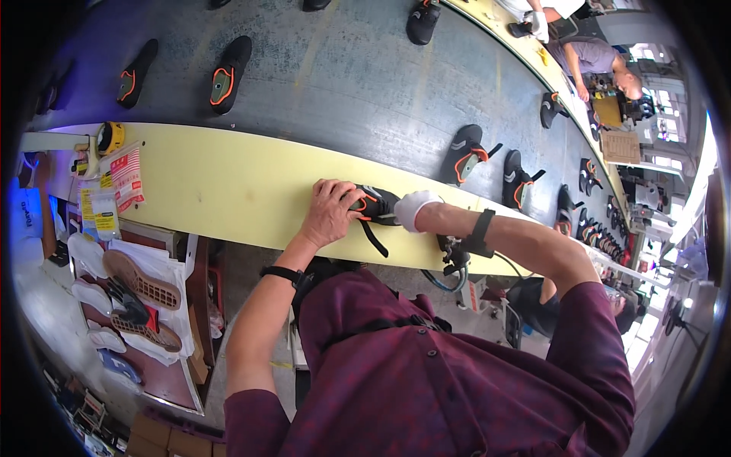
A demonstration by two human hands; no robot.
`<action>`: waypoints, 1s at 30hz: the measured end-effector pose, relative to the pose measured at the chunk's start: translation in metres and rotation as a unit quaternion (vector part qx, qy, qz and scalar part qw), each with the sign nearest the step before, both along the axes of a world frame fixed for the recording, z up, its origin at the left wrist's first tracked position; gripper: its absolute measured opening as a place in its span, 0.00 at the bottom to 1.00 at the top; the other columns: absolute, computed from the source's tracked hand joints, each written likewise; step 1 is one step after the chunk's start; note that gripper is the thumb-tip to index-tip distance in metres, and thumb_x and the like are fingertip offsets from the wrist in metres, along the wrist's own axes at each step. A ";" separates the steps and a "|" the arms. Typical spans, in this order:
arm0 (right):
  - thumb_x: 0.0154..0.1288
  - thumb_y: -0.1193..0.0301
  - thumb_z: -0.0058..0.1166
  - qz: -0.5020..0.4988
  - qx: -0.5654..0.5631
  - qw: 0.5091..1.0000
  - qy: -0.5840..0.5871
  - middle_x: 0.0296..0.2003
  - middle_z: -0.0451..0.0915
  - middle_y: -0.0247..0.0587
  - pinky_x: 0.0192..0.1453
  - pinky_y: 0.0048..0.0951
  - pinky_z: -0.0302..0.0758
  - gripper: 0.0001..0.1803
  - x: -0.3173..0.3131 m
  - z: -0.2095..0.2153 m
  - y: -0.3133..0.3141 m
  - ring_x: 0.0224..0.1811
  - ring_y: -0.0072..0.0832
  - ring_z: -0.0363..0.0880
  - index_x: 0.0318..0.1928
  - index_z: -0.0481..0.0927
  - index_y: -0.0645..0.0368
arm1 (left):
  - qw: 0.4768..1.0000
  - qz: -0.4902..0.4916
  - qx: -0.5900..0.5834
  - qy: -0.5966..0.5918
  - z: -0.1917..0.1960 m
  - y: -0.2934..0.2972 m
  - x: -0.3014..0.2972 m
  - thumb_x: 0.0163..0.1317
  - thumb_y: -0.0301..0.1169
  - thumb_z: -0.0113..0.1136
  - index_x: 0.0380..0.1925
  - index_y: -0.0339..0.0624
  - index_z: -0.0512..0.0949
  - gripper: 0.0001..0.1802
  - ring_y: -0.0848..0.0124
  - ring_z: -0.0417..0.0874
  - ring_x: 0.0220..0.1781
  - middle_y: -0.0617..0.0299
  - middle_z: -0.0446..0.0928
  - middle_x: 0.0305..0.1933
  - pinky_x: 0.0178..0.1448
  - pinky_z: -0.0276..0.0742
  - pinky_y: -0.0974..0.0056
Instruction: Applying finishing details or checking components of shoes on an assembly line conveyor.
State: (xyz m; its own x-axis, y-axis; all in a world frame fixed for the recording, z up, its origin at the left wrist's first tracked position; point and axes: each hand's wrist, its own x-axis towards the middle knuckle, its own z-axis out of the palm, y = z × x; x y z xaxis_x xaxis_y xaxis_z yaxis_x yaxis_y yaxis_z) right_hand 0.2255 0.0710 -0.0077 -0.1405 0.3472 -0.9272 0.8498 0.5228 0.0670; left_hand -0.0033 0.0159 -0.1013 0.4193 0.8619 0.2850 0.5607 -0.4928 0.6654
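Note:
A black shoe (pixel 376 204) with orange trim lies on the pale yellow ledge in front of me, its toe to the right. A loose black strap (pixel 374 239) hangs from it toward my body. My left hand (pixel 330 211) is bare and closed on the shoe's heel end, the fingers curled over its opening. In a white glove, my right hand (pixel 416 210) is closed in a fist against the toe. What it holds, if anything, is hidden.
Beyond the yellow ledge (pixel 205 183) runs a grey conveyor belt (pixel 327 99) bearing several black shoes (pixel 231 75). A metal fitting with a hose (pixel 454 255) sits at the near edge, below my right forearm. Shoe soles (pixel 142 279) lie on a left-hand rack. A co-worker (pixel 598 61) is across the belt.

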 end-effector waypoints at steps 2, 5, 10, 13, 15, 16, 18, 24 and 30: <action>0.75 0.55 0.62 0.016 0.009 1.000 0.021 0.49 0.93 0.48 0.55 0.46 0.87 0.19 0.011 0.001 -0.001 0.53 0.47 0.93 0.52 0.93 0.54 | 1.000 0.001 0.007 -0.006 0.002 0.002 0.000 0.59 0.37 0.74 0.58 0.51 0.80 0.25 0.56 0.75 0.63 0.63 0.77 0.59 0.73 0.67 0.46; 0.80 0.49 0.56 0.020 0.037 0.998 0.050 0.46 0.93 0.49 0.52 0.49 0.87 0.23 0.022 0.006 0.004 0.51 0.49 0.93 0.51 0.93 0.54 | 1.000 -0.007 -0.003 -0.003 0.002 -0.003 0.000 0.62 0.38 0.73 0.58 0.51 0.80 0.24 0.56 0.75 0.63 0.64 0.78 0.59 0.73 0.67 0.46; 0.81 0.46 0.54 0.080 0.069 0.991 0.087 0.37 0.92 0.46 0.44 0.50 0.86 0.24 0.031 0.012 0.016 0.42 0.48 0.93 0.47 0.92 0.52 | 1.000 -0.005 -0.003 0.001 0.002 0.001 0.000 0.64 0.40 0.71 0.59 0.52 0.80 0.23 0.57 0.76 0.63 0.64 0.78 0.58 0.73 0.67 0.47; 0.81 0.49 0.55 0.100 0.064 0.989 0.087 0.36 0.92 0.44 0.43 0.49 0.86 0.22 0.026 0.015 0.017 0.41 0.47 0.93 0.47 0.93 0.50 | 1.000 -0.006 -0.006 0.000 0.005 0.003 0.000 0.64 0.40 0.71 0.59 0.52 0.80 0.23 0.57 0.76 0.63 0.64 0.78 0.58 0.73 0.67 0.47; 0.80 0.51 0.57 0.111 0.060 0.988 0.090 0.36 0.92 0.43 0.43 0.48 0.86 0.19 0.020 0.016 0.017 0.40 0.46 0.94 0.47 0.93 0.50 | 1.000 -0.003 -0.011 -0.002 0.005 0.003 0.001 0.61 0.38 0.73 0.58 0.53 0.80 0.24 0.58 0.75 0.63 0.64 0.77 0.58 0.73 0.66 0.48; 0.78 0.56 0.59 0.127 0.044 0.987 0.093 0.36 0.93 0.42 0.43 0.47 0.86 0.16 0.017 0.017 0.017 0.41 0.44 0.94 0.46 0.94 0.50 | 1.000 -0.003 -0.012 -0.005 0.004 0.003 0.002 0.59 0.37 0.76 0.58 0.55 0.80 0.26 0.59 0.75 0.63 0.64 0.76 0.58 0.73 0.64 0.49; 0.76 0.60 0.61 0.145 0.027 0.984 0.095 0.36 0.93 0.41 0.44 0.46 0.86 0.13 0.004 0.015 0.012 0.41 0.42 0.94 0.45 0.94 0.50 | 1.000 -0.002 -0.013 0.000 0.003 0.002 0.001 0.59 0.36 0.76 0.58 0.55 0.80 0.26 0.59 0.75 0.64 0.64 0.76 0.58 0.73 0.64 0.48; 0.66 0.65 0.68 0.101 0.040 0.993 0.041 0.41 0.94 0.40 0.48 0.41 0.88 0.08 -0.010 -0.005 -0.014 0.47 0.39 0.95 0.42 0.96 0.49 | 1.000 -0.001 -0.006 0.001 0.004 0.000 0.002 0.58 0.36 0.76 0.57 0.54 0.80 0.26 0.58 0.75 0.64 0.64 0.77 0.58 0.73 0.66 0.48; 0.68 0.67 0.65 0.068 0.081 0.993 0.051 0.41 0.94 0.42 0.48 0.42 0.88 0.09 -0.001 0.013 -0.021 0.46 0.40 0.95 0.44 0.95 0.52 | 1.000 -0.001 0.001 -0.005 0.006 0.001 0.002 0.59 0.36 0.75 0.58 0.52 0.80 0.25 0.57 0.76 0.63 0.64 0.78 0.58 0.72 0.68 0.47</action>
